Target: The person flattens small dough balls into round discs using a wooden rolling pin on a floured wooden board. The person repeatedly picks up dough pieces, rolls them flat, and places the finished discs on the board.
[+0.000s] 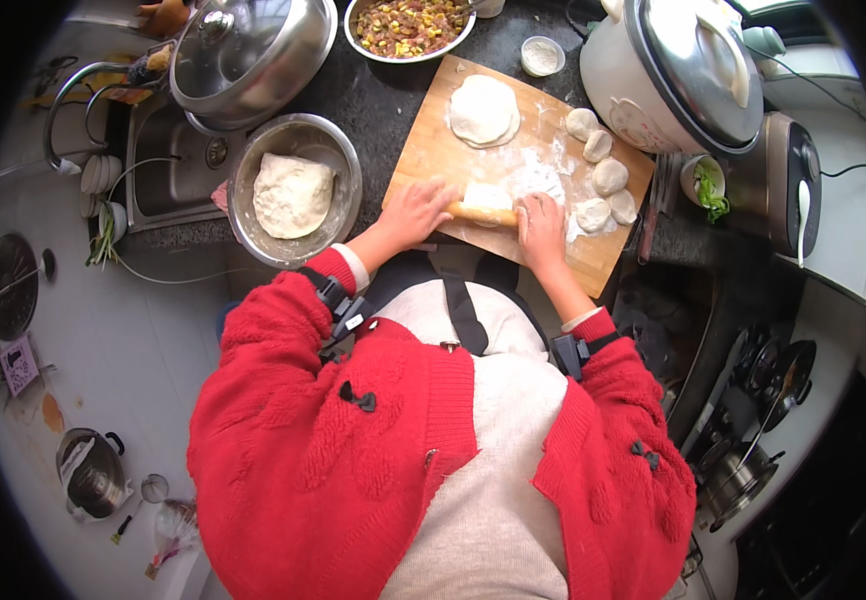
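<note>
A wooden rolling pin (484, 214) lies across a piece of dough (488, 196) on a floured wooden board (422, 161). My left hand (419, 213) rests on the pin's left end and my right hand (541, 229) on its right end; the fingers partly hide both ends. Beyond them, flat round dough wrappers (484, 111) lie stacked near the board's far edge. Several small dough pieces (610, 176) sit along the board's right side, close to loose white flour (536, 178).
Left of the board stands a steel bowl (352, 172) with a large dough lump (292, 196). Behind are a bowl of chopped filling (409, 28), a small cup of flour (542, 57) and a large rice cooker (654, 82). A knife (649, 231) lies beside the board's right edge.
</note>
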